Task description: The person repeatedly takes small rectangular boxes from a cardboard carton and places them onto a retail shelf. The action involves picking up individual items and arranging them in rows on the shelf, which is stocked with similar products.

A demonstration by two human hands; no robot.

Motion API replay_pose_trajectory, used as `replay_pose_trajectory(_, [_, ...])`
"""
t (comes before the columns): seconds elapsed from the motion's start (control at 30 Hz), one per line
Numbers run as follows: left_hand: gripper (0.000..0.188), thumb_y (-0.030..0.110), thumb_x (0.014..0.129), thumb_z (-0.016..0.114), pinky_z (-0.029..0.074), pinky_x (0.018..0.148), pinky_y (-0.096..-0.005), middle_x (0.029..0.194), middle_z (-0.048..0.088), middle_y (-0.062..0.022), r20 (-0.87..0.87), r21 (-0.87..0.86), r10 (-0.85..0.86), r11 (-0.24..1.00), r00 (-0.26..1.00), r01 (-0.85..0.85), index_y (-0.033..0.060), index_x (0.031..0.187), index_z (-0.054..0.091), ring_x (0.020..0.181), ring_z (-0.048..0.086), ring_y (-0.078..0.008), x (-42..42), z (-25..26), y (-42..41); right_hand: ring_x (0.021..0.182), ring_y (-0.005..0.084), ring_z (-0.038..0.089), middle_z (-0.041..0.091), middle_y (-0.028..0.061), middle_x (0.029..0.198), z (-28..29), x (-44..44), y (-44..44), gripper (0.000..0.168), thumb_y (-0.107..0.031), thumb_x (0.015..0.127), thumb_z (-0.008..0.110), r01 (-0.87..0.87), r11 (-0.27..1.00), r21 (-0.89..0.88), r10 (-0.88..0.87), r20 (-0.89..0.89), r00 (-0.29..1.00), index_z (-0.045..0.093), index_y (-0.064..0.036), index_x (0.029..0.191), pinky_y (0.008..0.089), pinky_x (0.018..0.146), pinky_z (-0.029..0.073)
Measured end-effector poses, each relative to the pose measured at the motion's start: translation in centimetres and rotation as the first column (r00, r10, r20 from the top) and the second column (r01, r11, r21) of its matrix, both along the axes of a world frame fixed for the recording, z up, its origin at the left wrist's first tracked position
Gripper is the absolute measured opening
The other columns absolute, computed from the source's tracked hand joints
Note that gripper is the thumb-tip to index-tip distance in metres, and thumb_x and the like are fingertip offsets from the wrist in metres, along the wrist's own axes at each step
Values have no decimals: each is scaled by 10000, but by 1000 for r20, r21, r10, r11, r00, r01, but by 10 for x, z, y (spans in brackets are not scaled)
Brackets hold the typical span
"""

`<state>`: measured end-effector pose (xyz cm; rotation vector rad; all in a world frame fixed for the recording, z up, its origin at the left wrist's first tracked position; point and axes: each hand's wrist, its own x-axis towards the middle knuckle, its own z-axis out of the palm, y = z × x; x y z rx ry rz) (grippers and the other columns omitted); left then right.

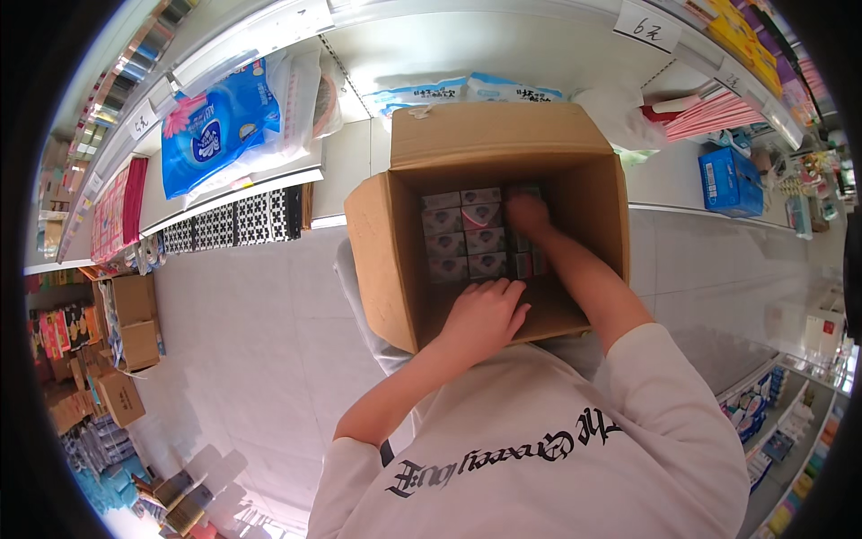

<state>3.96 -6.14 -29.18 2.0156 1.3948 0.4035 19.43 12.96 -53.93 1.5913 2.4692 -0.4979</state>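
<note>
A brown cardboard box (498, 135) stands in front of me with its flaps spread, partly in shade inside. Small pale printed cartons (444, 244), which look like soap boxes, are stacked in columns within it. Deep in the box, my right hand (528, 212) reaches to the right-hand column of cartons (524, 264). Its fingertips are shaded, so whether they grip a carton is unclear. Over the near side of the box is my left hand (486, 310), its thumb apart from the fingers and nothing visible in it.
Behind the box runs a white shelf (347, 151) bearing a blue plastic pack (219, 128), blue-and-white packets (515, 89) and a blue carton (731, 182). A grey seat-like surface (357, 290) shows beneath the box. Cardboard boxes (135, 316) stand at the left on the tiled floor (236, 323).
</note>
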Motion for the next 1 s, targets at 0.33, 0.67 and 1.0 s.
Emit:
replay_pose_trajectory(0.33, [286, 213, 940, 630, 521, 803, -443, 985, 665, -166, 0, -16, -8, 1000, 1000, 8, 43, 1167, 595, 882, 653, -366, -2, 5, 6, 1051, 390, 683, 659, 251, 1207, -9, -3, -1, 569, -387, 857, 671, 288, 929, -232, -305, -41, 952, 559, -38, 1291, 501, 858, 577])
replay_pose_trajectory(0.67, [394, 231, 931, 649, 525, 816, -428, 1008, 673, -158, -43, 43, 6, 999, 999, -5, 55, 1266, 542, 893, 661, -348, 4, -7, -3, 1146, 423, 626, 546, 284, 1337, 14, 0, -9, 589, -266, 846, 668, 379, 907, -182, -397, -74, 915, 509, -78, 1382, 528, 925, 546])
replay_pose_trajectory(1.0, [349, 204, 931, 650, 522, 802, -420, 965, 651, -139, -31, 65, -12, 998, 999, 14, 46, 1230, 564, 867, 657, -329, 2, 2, -1, 1152, 466, 603, 440, 361, 1401, 5, -6, -15, 523, -265, 904, 609, 328, 927, -181, -344, -65, 937, 525, -266, 1421, 539, 928, 539])
